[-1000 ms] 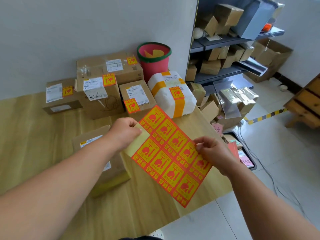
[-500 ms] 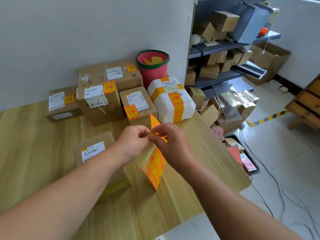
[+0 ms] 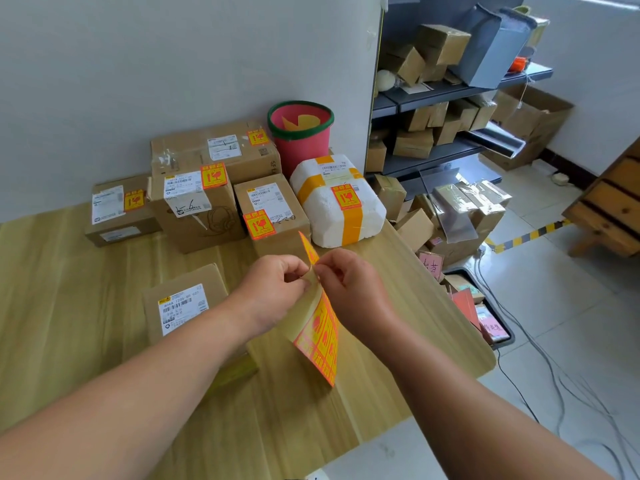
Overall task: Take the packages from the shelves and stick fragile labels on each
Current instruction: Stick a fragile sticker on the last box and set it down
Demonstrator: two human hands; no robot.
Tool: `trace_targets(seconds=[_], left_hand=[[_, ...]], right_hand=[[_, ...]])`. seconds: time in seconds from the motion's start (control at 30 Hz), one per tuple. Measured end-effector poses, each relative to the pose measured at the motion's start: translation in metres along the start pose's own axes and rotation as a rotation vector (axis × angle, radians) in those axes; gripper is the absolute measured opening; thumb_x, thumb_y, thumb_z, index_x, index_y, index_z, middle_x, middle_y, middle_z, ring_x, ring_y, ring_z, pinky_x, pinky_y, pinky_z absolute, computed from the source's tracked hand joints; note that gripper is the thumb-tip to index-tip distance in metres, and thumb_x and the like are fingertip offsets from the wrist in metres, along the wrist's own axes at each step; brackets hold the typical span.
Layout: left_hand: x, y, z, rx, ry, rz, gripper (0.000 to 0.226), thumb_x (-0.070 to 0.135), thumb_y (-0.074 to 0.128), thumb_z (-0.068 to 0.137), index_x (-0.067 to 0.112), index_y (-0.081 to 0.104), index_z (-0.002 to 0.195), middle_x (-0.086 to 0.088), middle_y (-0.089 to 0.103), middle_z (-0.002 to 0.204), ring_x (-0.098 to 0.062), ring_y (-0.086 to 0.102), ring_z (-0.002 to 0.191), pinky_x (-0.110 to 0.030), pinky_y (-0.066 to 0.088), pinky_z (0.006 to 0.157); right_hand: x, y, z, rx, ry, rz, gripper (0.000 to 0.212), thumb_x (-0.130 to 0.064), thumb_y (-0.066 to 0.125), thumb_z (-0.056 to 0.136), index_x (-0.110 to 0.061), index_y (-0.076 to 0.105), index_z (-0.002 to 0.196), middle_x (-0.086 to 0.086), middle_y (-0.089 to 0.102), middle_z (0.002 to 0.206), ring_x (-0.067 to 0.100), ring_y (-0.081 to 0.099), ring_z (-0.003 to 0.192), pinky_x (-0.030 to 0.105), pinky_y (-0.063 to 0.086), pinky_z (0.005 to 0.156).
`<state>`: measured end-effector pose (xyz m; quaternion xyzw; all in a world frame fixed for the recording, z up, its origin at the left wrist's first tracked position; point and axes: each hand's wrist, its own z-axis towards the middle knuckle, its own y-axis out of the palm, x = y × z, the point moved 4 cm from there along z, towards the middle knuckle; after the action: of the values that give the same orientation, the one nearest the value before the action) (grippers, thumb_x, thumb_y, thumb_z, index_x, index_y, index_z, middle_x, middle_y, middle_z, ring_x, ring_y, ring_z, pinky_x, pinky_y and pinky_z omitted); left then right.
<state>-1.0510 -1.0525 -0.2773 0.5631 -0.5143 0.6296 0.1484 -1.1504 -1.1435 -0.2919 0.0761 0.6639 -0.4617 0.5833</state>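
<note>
Pinching the top corner of the sheet (image 3: 323, 341) between thumb and forefinger, your left hand (image 3: 273, 289) holds it edge-on above the table (image 3: 69, 306), so it hangs almost upright, its red-and-yellow printed face turned to your right and its pale backing toward your left wrist. Your right hand (image 3: 349, 289) meets the left at that same corner, fingers curled, nipping a label (image 3: 308, 249) whose free end sticks up above both hands; whether that label is wholly off the backing or only partly lifted, you cannot tell from this angle. Just beside your left forearm a box (image 3: 183, 303) lies flat on the table with a white shipping slip on its top face, partly hidden by your arm. At the far end of the table, against the wall, four boxes (image 3: 204, 216) sit packed together, each bearing a red-and-yellow fragile sticker next to its shipping slip. Just beside the rightmost of them is a white foam parcel (image 3: 367, 209) banded with orange tape, a sticker of the same kind on its near side. Behind these stands a red bucket (image 3: 301, 143) with a green rim, something yellow inside it. To your right the shelves (image 3: 433, 95) carry more cardboard packages, jumbled and tilted, along with a grey bag (image 3: 488, 50) on the upper level. Below them a pile (image 3: 460, 209) of cartons and clear plastic wrap spreads over the tiled floor, near some cables (image 3: 540, 362).
</note>
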Motion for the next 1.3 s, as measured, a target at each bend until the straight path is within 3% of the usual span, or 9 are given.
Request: trace_targets(seconds=[0.2,0.47,0.53,0.63,0.73,0.87,0.97,1.07,1.3], left_hand=[[-0.010,-0.011,0.007,0.129,-0.159,-0.036,0.010,0.010,0.062,0.087,0.001,0.067,0.084,-0.008,0.064,0.074,-0.017,0.054,0.066,-0.023,0.043,0.057],[-0.051,-0.018,0.008,0.193,-0.419,-0.029,0.015,0.007,0.054,0.090,0.011,0.062,0.078,-0.009,0.064,0.079,-0.026,0.059,0.074,-0.030,0.046,0.063],[-0.052,-0.017,0.009,0.175,-0.421,-0.055,0.014,0.007,0.052,0.092,0.013,0.064,0.086,-0.010,0.067,0.088,-0.026,0.062,0.078,-0.031,0.048,0.066],[-0.052,-0.018,0.012,0.126,-0.410,-0.005,0.029,0.015,0.053,0.094,0.017,0.056,0.123,-0.008,0.063,0.115,-0.025,0.061,0.096,-0.036,0.049,0.079],[-0.052,-0.024,0.010,0.162,-0.338,0.307,0.057,0.027,0.060,0.090,0.023,0.037,0.142,-0.004,0.049,0.136,-0.026,0.050,0.118,-0.043,0.045,0.095],[-0.030,-0.019,-0.005,0.241,0.007,0.488,0.033,0.029,0.066,0.084,0.024,0.058,0.115,0.002,0.056,0.115,-0.020,0.047,0.112,-0.033,0.039,0.092],[-0.020,-0.014,-0.016,0.251,0.218,0.559,0.022,0.028,0.072,0.078,0.022,0.063,0.098,0.004,0.059,0.101,-0.020,0.049,0.105,-0.028,0.031,0.083],[-0.022,-0.020,-0.021,0.290,0.302,0.617,0.023,0.026,0.077,0.072,0.021,0.065,0.091,0.002,0.061,0.094,-0.024,0.052,0.101,-0.027,0.027,0.079],[-0.031,-0.044,-0.036,0.353,0.361,0.739,0.007,0.024,0.064,0.073,0.017,0.064,0.074,0.000,0.059,0.074,-0.027,0.057,0.076,-0.039,0.048,0.072]], right_hand=[[0.015,-0.023,0.008,0.250,0.228,0.262,0.013,-0.012,0.054,0.090,-0.008,0.058,0.078,0.007,0.060,0.070,0.019,0.051,0.062,0.032,0.042,0.057],[0.021,-0.052,0.005,0.417,0.310,0.358,0.014,-0.007,0.048,0.090,-0.008,0.056,0.078,0.006,0.058,0.064,0.019,0.053,0.059,0.033,0.045,0.055],[0.021,-0.045,0.003,0.361,0.319,0.362,0.015,-0.007,0.048,0.090,-0.010,0.057,0.078,0.006,0.060,0.064,0.020,0.054,0.059,0.037,0.045,0.057],[0.021,-0.027,0.002,0.267,0.365,0.334,0.013,-0.009,0.049,0.091,-0.008,0.058,0.082,0.008,0.062,0.066,0.021,0.056,0.060,0.038,0.046,0.057],[0.019,-0.008,0.003,0.197,0.410,0.345,0.013,-0.009,0.050,0.090,-0.005,0.061,0.085,0.011,0.065,0.069,0.022,0.059,0.061,0.039,0.048,0.058],[0.015,0.013,0.002,0.107,0.485,0.480,0.013,-0.007,0.049,0.092,-0.006,0.060,0.085,0.009,0.065,0.070,0.019,0.061,0.063,0.035,0.052,0.062],[0.007,0.028,0.004,0.046,0.537,0.595,0.013,-0.006,0.049,0.091,-0.009,0.058,0.083,0.010,0.067,0.071,0.020,0.063,0.064,0.031,0.053,0.058],[-0.004,0.041,0.004,-0.023,0.567,0.696,0.011,-0.004,0.048,0.091,-0.008,0.057,0.086,0.010,0.067,0.071,0.019,0.063,0.062,0.029,0.052,0.057],[-0.023,0.069,0.003,-0.147,0.621,0.791,0.013,-0.001,0.048,0.090,-0.007,0.058,0.084,0.006,0.059,0.064,0.019,0.057,0.061,0.029,0.049,0.059]])
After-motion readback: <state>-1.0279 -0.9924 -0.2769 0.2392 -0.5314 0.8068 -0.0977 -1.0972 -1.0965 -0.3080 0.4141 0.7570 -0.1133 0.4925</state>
